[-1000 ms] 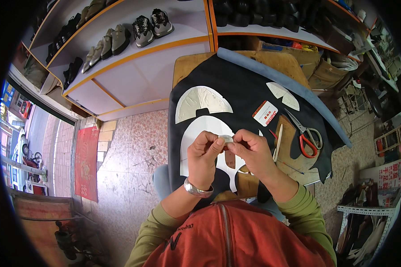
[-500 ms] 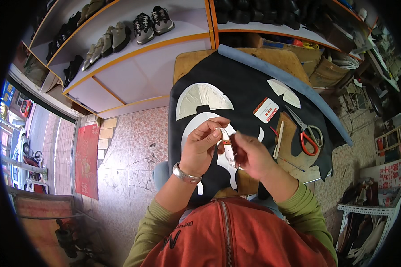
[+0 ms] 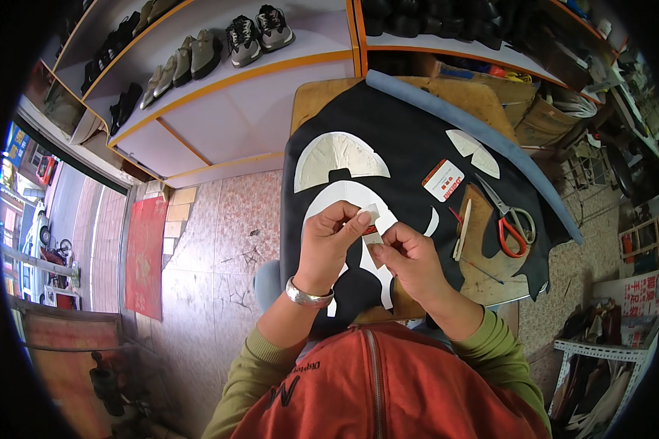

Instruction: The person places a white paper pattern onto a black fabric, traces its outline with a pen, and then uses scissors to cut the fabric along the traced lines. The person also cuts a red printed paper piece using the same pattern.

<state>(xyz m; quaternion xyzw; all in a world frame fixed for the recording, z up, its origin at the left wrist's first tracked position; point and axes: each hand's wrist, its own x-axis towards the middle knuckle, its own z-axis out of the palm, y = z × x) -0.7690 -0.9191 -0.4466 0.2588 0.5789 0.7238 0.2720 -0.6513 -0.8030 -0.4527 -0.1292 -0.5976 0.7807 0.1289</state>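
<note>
A wooden table (image 3: 490, 95) stands in front of the person, and a large black sheet (image 3: 388, 146) covers most of it. A long blue strip (image 3: 490, 143) lies along the far right edge of the sheet. On the sheet there are white paper patterns: a curved one (image 3: 340, 157) at the far left, a bigger one (image 3: 344, 196) partly under the hands, and a small one (image 3: 474, 150) at the far right. Scissors with red handles (image 3: 511, 219) lie at the right on a bare part of the table, near a pale flat stick (image 3: 463, 230) and a small red and white card (image 3: 442, 179).

The left hand (image 3: 329, 245) and the right hand (image 3: 410, 260) meet above the bigger pattern. Both pinch one small white piece (image 3: 370, 223) between thumb and fingers, so the fingers of each hand are closed on it. The piece is perhaps tape or paper; it is too small to tell. A metal bracelet (image 3: 309, 295) sits on the left wrist.
</note>
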